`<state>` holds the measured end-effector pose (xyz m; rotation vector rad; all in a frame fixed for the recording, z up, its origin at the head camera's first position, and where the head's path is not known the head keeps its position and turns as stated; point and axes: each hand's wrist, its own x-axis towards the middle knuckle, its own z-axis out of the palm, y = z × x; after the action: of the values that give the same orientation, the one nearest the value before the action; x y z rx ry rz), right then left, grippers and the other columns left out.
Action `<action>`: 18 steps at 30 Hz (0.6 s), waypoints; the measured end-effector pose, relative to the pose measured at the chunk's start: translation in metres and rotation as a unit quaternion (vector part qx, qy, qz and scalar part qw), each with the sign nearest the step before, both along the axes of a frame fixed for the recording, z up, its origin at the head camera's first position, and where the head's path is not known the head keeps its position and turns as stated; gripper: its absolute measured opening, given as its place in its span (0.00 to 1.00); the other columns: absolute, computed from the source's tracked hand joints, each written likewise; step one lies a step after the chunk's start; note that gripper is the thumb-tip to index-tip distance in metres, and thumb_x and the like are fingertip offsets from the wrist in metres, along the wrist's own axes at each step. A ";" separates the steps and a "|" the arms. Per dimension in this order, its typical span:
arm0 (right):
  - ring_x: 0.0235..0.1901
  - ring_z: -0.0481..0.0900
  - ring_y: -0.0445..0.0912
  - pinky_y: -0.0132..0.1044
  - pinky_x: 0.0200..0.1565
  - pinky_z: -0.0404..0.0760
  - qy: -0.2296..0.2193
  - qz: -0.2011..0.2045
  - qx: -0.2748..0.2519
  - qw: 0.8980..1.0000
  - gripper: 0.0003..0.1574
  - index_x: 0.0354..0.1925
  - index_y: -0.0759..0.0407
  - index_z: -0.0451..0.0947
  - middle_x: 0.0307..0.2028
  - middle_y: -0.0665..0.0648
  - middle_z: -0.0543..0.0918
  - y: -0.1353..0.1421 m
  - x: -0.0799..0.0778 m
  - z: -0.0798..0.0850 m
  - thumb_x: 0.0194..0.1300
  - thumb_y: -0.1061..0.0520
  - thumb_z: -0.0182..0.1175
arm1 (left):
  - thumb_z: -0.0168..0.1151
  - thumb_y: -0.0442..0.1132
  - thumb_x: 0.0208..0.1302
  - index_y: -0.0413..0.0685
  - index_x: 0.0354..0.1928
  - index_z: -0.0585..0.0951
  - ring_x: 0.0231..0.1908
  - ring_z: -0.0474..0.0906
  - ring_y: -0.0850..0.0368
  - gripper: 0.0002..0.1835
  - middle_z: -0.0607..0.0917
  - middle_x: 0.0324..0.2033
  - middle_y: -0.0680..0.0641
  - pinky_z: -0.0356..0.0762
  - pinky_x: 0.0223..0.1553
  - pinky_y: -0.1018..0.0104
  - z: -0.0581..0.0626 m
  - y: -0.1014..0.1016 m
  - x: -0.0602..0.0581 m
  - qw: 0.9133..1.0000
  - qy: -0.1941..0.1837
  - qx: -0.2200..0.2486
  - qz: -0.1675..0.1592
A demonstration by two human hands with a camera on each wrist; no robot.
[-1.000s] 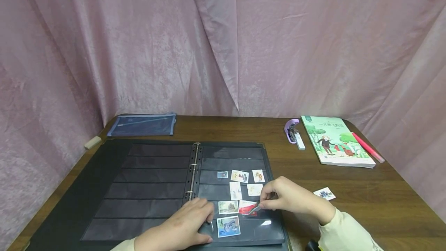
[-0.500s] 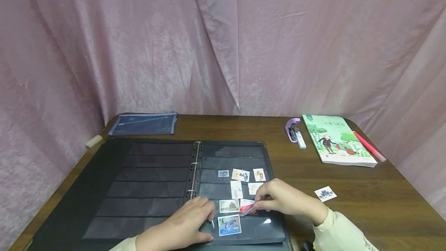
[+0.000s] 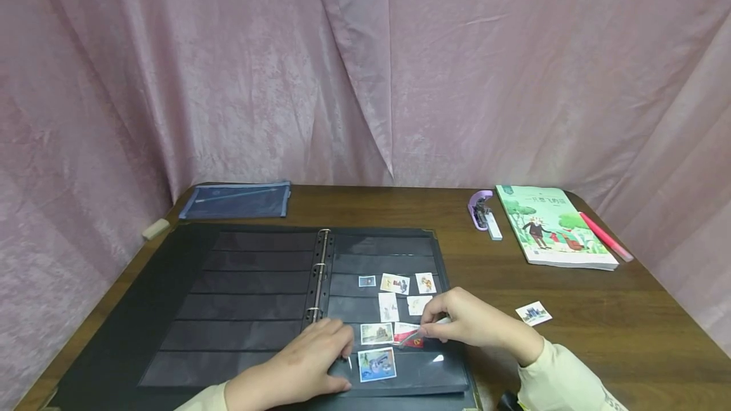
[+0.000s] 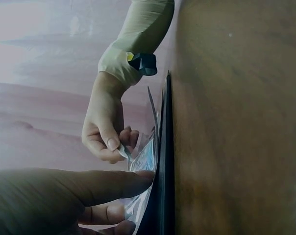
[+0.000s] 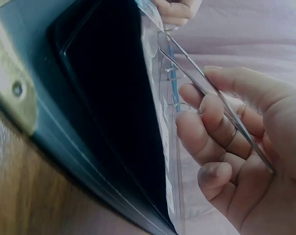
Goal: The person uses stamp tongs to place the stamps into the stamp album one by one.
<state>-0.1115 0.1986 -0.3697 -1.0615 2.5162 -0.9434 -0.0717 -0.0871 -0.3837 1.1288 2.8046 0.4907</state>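
Note:
A black ring-bound stamp album (image 3: pixel 114 309) lies spread on the table, its right page (image 3: pixel 422 385) holding several stamps in strip pockets. My right hand (image 3: pixel 465 319) grips metal tweezers (image 5: pixel 246 136), tips pointing left over a red-and-white stamp (image 3: pixel 415 340). In the right wrist view, the tweezers' arms stand a little apart at the tips. Left of the red stamp sits a landscape stamp (image 3: pixel 377 333), with a larger blue stamp (image 3: pixel 377 365) below. My left hand (image 3: pixel 302 360) rests on the lower inner part of this page, thumb (image 4: pixel 123 185) stretched out against the sheet.
One loose stamp (image 3: pixel 533 313) lies on the wood right of the album. Farther back are a purple stapler (image 3: pixel 478 209), an eraser-like white block (image 3: pixel 493 226), a green picture book (image 3: pixel 554 227) and a red pen (image 3: pixel 605 236). A blue zip pouch (image 3: pixel 237 202) lies back left.
The tweezers in my right hand have shifted slightly left and angled over the red stamp, which now lies flatter with more of it showing. My left hand stays in place.

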 end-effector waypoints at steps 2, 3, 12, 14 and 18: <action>0.21 0.69 0.27 0.24 0.27 0.73 -0.001 0.005 0.003 1.000 0.10 0.25 0.50 0.80 0.20 0.44 0.80 -0.002 0.000 -0.001 0.60 0.50 0.57 | 0.71 0.51 0.39 0.58 0.27 0.65 0.29 0.58 0.67 0.22 0.63 0.24 0.63 0.61 0.35 0.72 0.000 0.000 0.000 1.000 0.002 0.000 -0.001; 0.20 0.69 0.27 0.24 0.26 0.73 -0.003 0.006 0.005 1.000 0.10 0.25 0.50 0.80 0.20 0.44 0.79 -0.002 0.000 -0.002 0.59 0.50 0.57 | 0.71 0.51 0.39 0.58 0.27 0.65 0.29 0.58 0.67 0.22 0.63 0.24 0.63 0.61 0.35 0.72 0.000 0.001 0.000 1.000 0.003 0.000 -0.001; 0.18 0.68 0.27 0.23 0.23 0.71 -0.011 0.009 0.028 1.000 0.09 0.25 0.49 0.80 0.18 0.46 0.79 -0.003 0.001 0.000 0.59 0.50 0.58 | 0.71 0.51 0.39 0.58 0.27 0.65 0.29 0.58 0.67 0.22 0.63 0.24 0.63 0.61 0.35 0.72 0.000 0.001 0.000 1.000 -0.001 0.001 -0.003; 0.17 0.68 0.27 0.24 0.24 0.72 -0.009 0.005 0.025 1.000 0.10 0.25 0.49 0.80 0.18 0.46 0.79 -0.002 0.002 0.001 0.59 0.49 0.57 | 0.71 0.51 0.39 0.58 0.27 0.65 0.29 0.58 0.68 0.22 0.63 0.24 0.63 0.61 0.35 0.73 0.000 0.001 0.000 1.000 0.001 0.001 -0.004; 0.18 0.68 0.27 0.24 0.26 0.72 0.005 -0.006 0.011 1.000 0.10 0.26 0.50 0.79 0.20 0.44 0.79 0.000 0.002 0.003 0.60 0.49 0.57 | 0.71 0.51 0.39 0.58 0.27 0.65 0.29 0.57 0.68 0.22 0.63 0.24 0.63 0.61 0.35 0.73 0.000 0.001 0.000 1.000 0.003 0.002 -0.005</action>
<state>-0.1098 0.1988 -0.3667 -1.0479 2.5372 -0.9153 -0.0714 -0.0860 -0.3840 1.1479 2.8028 0.4934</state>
